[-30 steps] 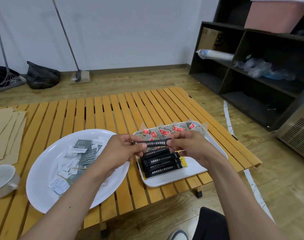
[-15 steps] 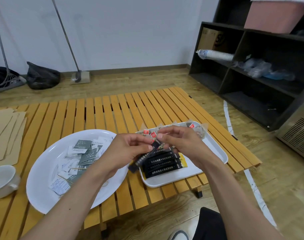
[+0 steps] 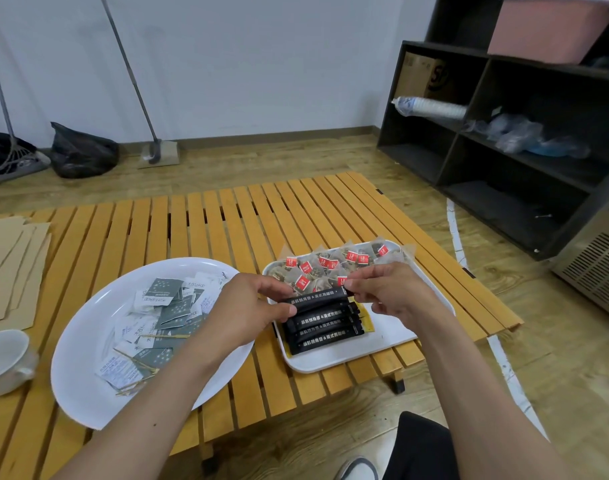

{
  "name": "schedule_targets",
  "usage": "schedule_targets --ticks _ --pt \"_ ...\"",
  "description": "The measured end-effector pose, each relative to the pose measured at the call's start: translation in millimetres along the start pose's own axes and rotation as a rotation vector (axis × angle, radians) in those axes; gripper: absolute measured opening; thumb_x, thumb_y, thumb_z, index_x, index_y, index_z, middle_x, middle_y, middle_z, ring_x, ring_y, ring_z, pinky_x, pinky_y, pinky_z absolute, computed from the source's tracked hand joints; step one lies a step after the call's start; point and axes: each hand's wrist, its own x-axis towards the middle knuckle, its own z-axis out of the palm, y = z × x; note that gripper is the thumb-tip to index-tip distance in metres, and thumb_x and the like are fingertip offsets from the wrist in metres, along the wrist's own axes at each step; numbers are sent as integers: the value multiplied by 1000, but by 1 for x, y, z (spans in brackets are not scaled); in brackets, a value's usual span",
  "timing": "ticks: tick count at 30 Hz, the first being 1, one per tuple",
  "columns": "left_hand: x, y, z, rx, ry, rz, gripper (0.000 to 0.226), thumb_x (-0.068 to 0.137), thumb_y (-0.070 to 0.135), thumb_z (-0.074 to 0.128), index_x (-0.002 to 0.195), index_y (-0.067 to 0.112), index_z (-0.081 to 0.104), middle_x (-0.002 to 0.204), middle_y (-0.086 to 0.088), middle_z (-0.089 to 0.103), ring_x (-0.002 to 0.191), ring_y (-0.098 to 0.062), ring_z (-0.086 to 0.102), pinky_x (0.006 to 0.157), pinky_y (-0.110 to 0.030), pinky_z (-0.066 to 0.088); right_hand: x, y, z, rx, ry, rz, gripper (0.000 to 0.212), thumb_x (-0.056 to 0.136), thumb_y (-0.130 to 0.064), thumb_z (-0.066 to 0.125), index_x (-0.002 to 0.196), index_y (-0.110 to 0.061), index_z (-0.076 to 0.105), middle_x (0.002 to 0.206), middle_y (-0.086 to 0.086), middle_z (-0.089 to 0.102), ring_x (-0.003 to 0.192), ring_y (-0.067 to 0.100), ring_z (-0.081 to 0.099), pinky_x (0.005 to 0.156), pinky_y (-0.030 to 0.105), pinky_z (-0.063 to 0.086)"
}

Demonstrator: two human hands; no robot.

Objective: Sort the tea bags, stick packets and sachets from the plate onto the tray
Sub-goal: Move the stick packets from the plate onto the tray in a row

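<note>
1. Head view: black stick packet (image 3: 316, 300) carries a line of white characters, too small to read; tea bags (image 3: 325, 268) on the far part of the tray (image 3: 393, 344) bear red tags with white marks I cannot read.
2. Left hand (image 3: 258, 303) pinches the packet's left end, right hand (image 3: 387, 289) its right end, just above the row on the tray.
3. Half a second ago the packet hung tilted with one end low; now it lies level, lower, against the row.
4. Four black packets lie below it; about nine red tags show.
5. Plate (image 3: 88, 382) on the slatted worktop (image 3: 226, 223) holds white and dark green sachets (image 3: 164, 306), too heaped to count.
</note>
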Motion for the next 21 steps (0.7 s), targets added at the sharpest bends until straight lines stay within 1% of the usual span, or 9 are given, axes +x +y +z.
schedule_targets --ticks 3,5,7,10,15,18,19,21 --pt "1 -3 2 47 3 8 18 79 16 85 94 25 80 95 12 75 67 -6 58 73 -29 47 3 3 2 -69 33 -2 12 82 -10 83 92 -8 76 76 3 75 64 11 64 53 22 45" --pt "0 -3 3 106 20 32 17 80 17 85 94 26 80 95 14 75 72 -4 59 72 -27 45 5 4 3 -117 55 -2 14 82 -11 83 93 -7 77 78 5 75 62 10 64 51 21 43" --pt "-1 -3 4 173 40 60 17 80 19 84 94 29 79 92 18 73 79 -1 60 70 -26 44 6 4 4 -168 81 -1 15 83 -11 83 95 -6 76 86 10 77 64 10 65 48 19 43" --pt "-1 -3 4 205 42 69 17 82 20 83 94 30 78 88 20 71 78 -2 60 68 -26 43 7 5 5 -205 92 2 15 83 -11 83 95 -7 76 94 12 79 67 12 66 46 18 43" --pt "-1 -4 4 221 36 77 15 82 21 83 93 30 79 87 18 72 75 -6 62 69 -27 45 9 4 5 -257 94 -2 16 81 -13 84 94 -8 77 89 8 78 66 10 67 45 17 42" --pt "-1 -3 2 228 53 93 12 82 25 82 90 32 77 87 15 73 74 -3 61 69 -26 44 7 4 6 -256 113 -33 12 81 -12 85 89 -9 77 79 4 75 65 10 66 49 20 44" --pt "-2 -3 1 228 67 99 11 83 27 82 90 32 76 87 14 74 74 -2 62 69 -26 44 6 3 6 -244 131 -62 9 81 -12 84 86 -10 76 77 6 74 64 11 65 53 23 47" --pt "-2 -2 -4 217 103 106 10 85 31 80 92 32 73 83 12 74 74 -5 68 71 -28 50 3 0 10 -206 171 -149 7 83 -12 82 84 -11 76 78 11 74 67 14 65 66 31 56"
